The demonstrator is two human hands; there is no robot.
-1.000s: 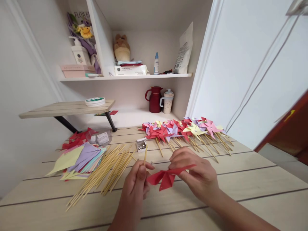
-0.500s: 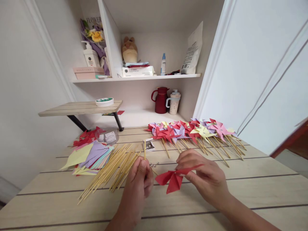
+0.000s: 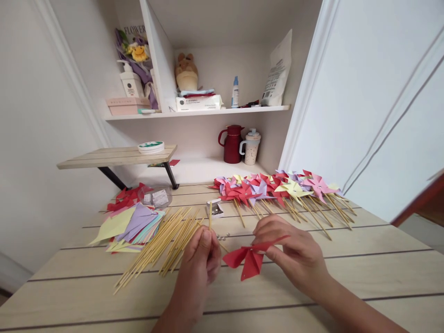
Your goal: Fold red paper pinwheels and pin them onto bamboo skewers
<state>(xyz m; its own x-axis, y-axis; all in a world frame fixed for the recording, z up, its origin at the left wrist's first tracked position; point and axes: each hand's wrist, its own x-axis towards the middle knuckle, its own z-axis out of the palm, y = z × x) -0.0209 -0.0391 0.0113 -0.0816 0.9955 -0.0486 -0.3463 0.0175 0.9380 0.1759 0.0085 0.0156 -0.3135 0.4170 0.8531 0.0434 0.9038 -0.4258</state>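
Closed in a fist, my left hand (image 3: 201, 259) grips a thin wooden stick (image 3: 210, 215) whose tip points up past the thumb. My right hand (image 3: 291, 254) pinches a red paper pinwheel (image 3: 252, 261) by its far right side; its folded blades spread toward the left hand without touching it. The fingertips behind the paper are partly hidden. Just beyond the hands, several small silvery pieces (image 3: 224, 237) lie on the table by a little open white box (image 3: 215, 209) with more metal bits inside.
Loose wooden sticks (image 3: 156, 245) lie left of my hands, beside a fan of coloured paper sheets (image 3: 138, 224). Finished-looking pinwheels on sticks (image 3: 291, 189) are heaped at the back right. A small raised shelf (image 3: 118, 156) stands at back left; a red jug (image 3: 232, 144) is behind.
My right hand and the red pinwheel have shifted very slightly to the left. Both grips look the same, and the view has moved a touch.
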